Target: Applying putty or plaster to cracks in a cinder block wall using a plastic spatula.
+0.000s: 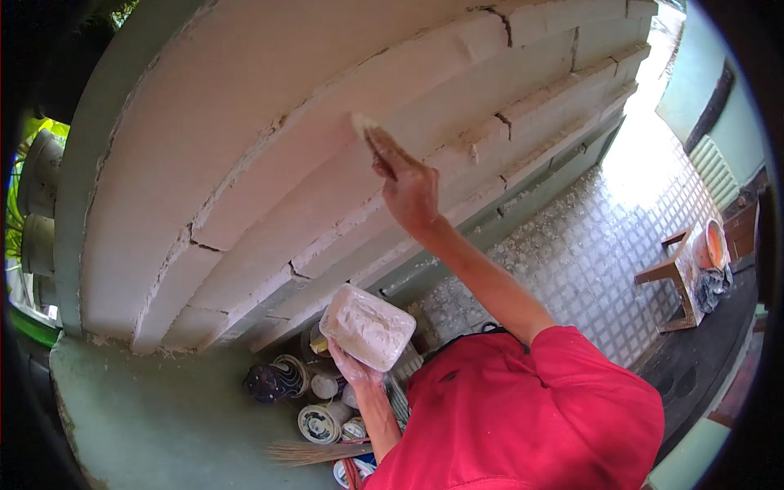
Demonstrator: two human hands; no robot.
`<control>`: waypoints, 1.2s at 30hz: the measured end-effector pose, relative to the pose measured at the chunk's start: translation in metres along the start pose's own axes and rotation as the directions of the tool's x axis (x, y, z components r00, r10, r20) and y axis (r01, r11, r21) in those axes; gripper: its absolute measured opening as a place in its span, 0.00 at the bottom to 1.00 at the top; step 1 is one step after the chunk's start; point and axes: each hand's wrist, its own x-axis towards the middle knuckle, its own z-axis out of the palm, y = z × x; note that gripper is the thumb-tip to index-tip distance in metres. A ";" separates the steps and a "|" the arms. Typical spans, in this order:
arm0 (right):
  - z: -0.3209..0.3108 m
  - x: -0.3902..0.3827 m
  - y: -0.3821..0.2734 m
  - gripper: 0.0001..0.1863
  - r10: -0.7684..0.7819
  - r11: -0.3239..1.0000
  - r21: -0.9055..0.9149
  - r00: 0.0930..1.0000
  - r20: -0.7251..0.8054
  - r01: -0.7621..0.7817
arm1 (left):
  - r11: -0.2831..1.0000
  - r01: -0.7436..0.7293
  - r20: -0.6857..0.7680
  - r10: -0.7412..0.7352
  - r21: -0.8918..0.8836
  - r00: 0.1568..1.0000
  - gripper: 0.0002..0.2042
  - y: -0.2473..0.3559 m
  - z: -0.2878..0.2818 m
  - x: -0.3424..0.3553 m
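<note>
While the left hand (pixel 353 365) grips a tub (pixel 367 327), the right hand (pixel 408 189) clamps a brush (pixel 369 135).

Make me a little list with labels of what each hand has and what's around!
Right hand: holds a small tool against the white block wall
Left hand: holds up a tub of white paste
On the floor below: round tins, a straw broom
Far right: a wooden stool on the tiled floor
Sleeve: red
</note>
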 end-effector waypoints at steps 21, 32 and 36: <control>-0.008 0.017 -0.019 0.18 0.033 0.999 -0.009 0.977 0.212 -0.032 | 0.995 0.034 0.018 -0.033 -0.090 0.999 0.28 -0.015 -0.008 0.002; -0.084 0.093 0.116 0.29 -0.368 0.865 -0.404 0.924 -0.103 0.299 | 0.996 0.046 -0.009 -0.047 -0.075 0.999 0.29 -0.025 -0.014 -0.002; -0.060 0.076 0.144 0.34 -0.387 0.842 -0.441 0.918 -0.090 0.312 | 0.997 0.055 -0.015 -0.056 -0.057 0.998 0.29 -0.025 0.001 -0.007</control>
